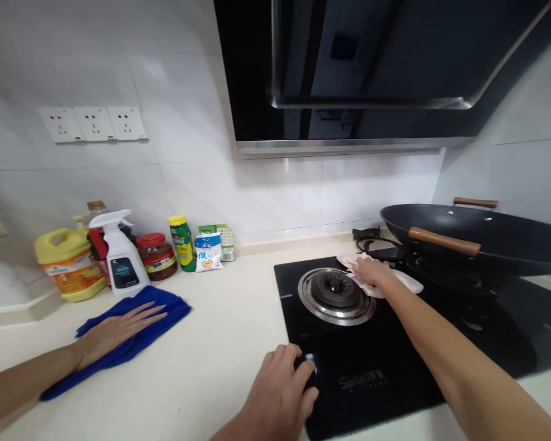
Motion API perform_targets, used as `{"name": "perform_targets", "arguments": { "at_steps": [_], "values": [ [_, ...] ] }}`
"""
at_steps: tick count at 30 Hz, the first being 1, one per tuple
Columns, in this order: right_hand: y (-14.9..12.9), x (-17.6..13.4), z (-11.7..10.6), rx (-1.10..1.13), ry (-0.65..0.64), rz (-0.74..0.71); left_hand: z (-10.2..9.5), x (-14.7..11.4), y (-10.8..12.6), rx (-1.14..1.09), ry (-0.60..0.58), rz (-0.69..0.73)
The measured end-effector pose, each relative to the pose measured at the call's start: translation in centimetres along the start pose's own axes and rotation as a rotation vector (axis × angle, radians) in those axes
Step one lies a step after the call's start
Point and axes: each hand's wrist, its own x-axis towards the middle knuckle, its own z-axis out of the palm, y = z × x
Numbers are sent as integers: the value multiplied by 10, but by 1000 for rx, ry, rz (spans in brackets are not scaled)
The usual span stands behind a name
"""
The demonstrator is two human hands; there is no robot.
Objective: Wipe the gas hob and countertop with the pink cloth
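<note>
My right hand [370,271] presses a whitish cloth [406,282] onto the black glass cooktop [330,392], just behind and right of the round gas burner [334,291]. The cloth spreads out on both sides of the hand. At the cooktop's front left corner, my left hand [282,389] has its fingers curled around a dark stove knob [310,362], which they mostly hide. Another person's hand [119,331] lies flat with fingers extended on a blue cloth [142,337] on the counter at left.
A black wok [450,220] with wooden handles sits over the right burner. Along the wall stand a yellow jug [71,269], a white spray bottle [123,263], a red-lidded jar [156,257], a green bottle [182,245] and packets [209,252]. A range hood [349,67] overhangs the stove.
</note>
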Motion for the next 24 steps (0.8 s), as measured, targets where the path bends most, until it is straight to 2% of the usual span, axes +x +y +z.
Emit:
{"name": "perform_targets", "arguments": {
  "at_steps": [4,7,10,13,15,18,24],
  "values": [
    [-29,39,-1,34,-47,-113,6,2,-1,91,-25,37],
    [-72,55,-4,73,-96,-231,9,1,-4,93,-32,49],
    [-122,56,-7,105,-130,-384,13,-1,-6,94,-43,32],
    [-162,46,-9,113,-143,-526,12,-3,-5,73,-43,-17],
    [-177,35,-9,101,-150,-589,9,-2,-2,60,-44,-33],
    [-187,14,-10,71,-149,-648,2,0,-1,33,-11,-65],
    [-202,-49,-10,33,-46,-799,-9,2,-12,-57,178,-140]
  ]
}}
